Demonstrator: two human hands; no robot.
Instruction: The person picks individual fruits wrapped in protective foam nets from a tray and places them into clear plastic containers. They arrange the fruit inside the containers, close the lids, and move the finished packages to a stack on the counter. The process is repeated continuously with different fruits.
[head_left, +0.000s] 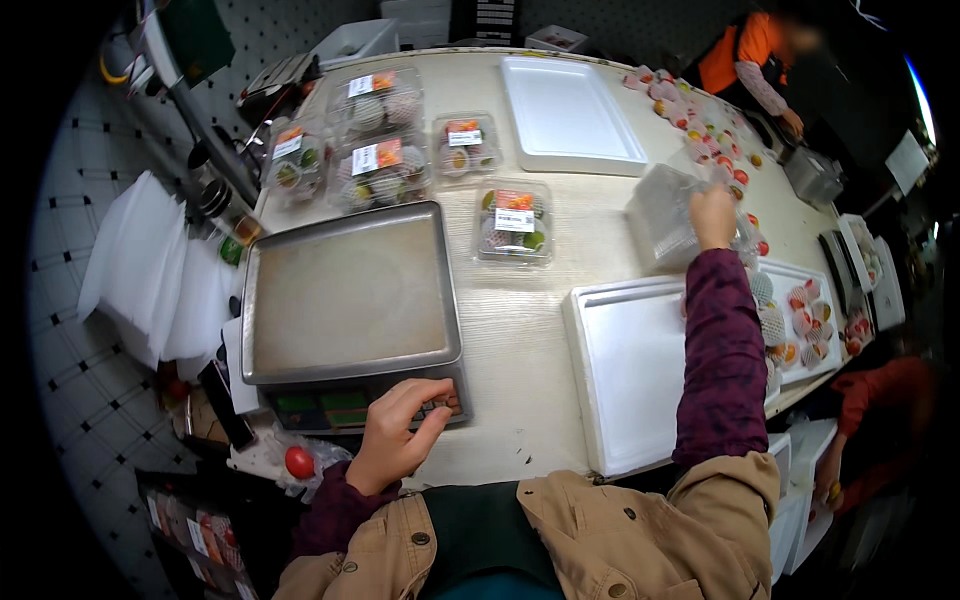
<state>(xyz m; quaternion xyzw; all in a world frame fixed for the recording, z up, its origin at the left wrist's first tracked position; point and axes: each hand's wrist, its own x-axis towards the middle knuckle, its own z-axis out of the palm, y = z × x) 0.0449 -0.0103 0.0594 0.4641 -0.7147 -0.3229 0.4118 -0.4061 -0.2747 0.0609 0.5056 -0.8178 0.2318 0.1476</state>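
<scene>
My left hand point(400, 430) is at the front keypad of a weighing scale point(345, 290), its thumb apart from the fingers and nothing held. The scale's wide metal tray bears nothing. Farther right, my right hand point(713, 215) reaches out at a stack of clear plastic boxes point(662, 222). Its fingers are closed at the boxes' edge, and the fingertips are blurred. Between my hands stands a closed clear box of fruit point(514, 222) with a label on its lid. A white foam tray point(632, 375) lies below my right forearm.
Several packed fruit boxes point(375, 165) stand behind the scale. A white foam lid point(573, 115) lies at the far side. Netted fruit point(803, 325) fills a tray on the right, and loose fruit point(725, 150) lies beyond. Two people work at the right. A red fruit point(299, 462) sits near my left sleeve.
</scene>
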